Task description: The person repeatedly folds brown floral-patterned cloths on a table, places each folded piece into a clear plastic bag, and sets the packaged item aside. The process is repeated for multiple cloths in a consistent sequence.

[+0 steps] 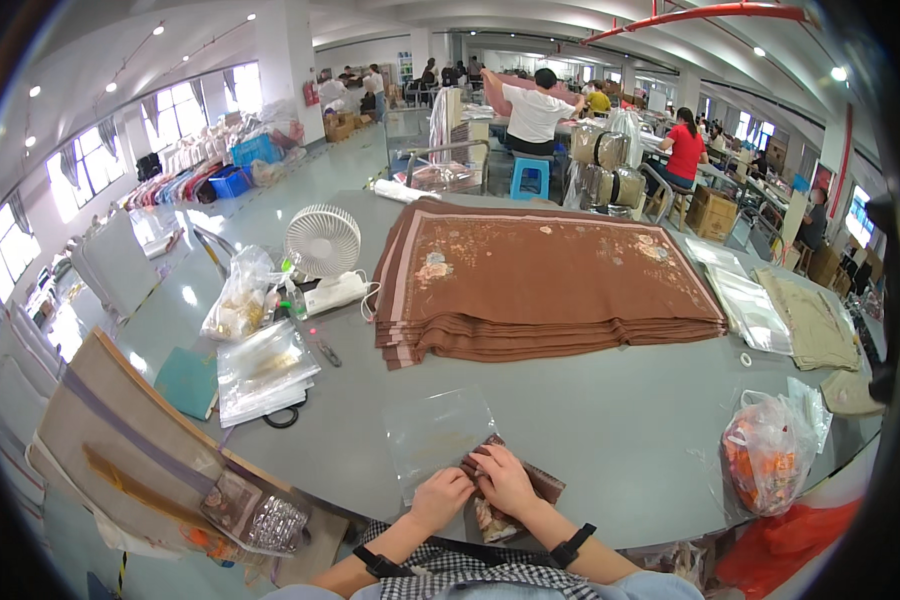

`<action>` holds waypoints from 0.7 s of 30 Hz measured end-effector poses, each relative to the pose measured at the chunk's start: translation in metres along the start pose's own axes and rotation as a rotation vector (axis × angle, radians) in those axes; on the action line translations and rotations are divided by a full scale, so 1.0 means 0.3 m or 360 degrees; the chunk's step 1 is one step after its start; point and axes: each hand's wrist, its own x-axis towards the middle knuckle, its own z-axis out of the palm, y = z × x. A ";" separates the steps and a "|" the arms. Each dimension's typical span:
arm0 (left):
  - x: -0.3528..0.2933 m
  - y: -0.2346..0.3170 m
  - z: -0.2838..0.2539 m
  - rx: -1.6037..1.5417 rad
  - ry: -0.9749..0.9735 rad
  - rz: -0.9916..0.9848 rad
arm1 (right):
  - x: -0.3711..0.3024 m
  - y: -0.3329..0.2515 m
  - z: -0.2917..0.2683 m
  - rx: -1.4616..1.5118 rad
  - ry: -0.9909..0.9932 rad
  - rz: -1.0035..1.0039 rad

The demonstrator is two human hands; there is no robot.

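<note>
A folded brown patterned cloth [544,484] lies at the table's near edge, partly hidden under my hands. My right hand [505,480] is closed over it, with bent fingers gripping its upper part. Just to the left, my left hand [443,498] has its fingers drawn together at the cloth's left side, by the near edge of a clear plastic bag [432,430]. What those left fingertips pinch is hidden. The bag lies flat beyond both hands, and its right side meets the cloth. Farther back is a wide stack of brown flowered cloths [545,260].
At left stand a white fan [322,241], a pile of clear bags [265,372], small snips [329,352] and a teal booklet [187,382]. A filled plastic bag [767,455] sits at right, below packaged cloths [805,318]. A wooden-edged board [135,420] adjoins the left edge. People work behind.
</note>
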 end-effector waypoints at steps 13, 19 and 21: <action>-0.080 -0.199 -0.281 -0.0121 -0.0363 0.0001 | 0.016 -0.037 0.025 -0.0113 0.0004 -0.0103; 0.080 -0.203 -0.179 -0.0302 -0.0395 -0.0537 | -0.015 -0.164 0.089 -0.0095 -0.0501 -0.0492; 0.078 -0.197 -0.173 -0.0349 -0.0170 -0.0733 | -0.013 -0.169 0.086 -0.0091 -0.0491 -0.0585</action>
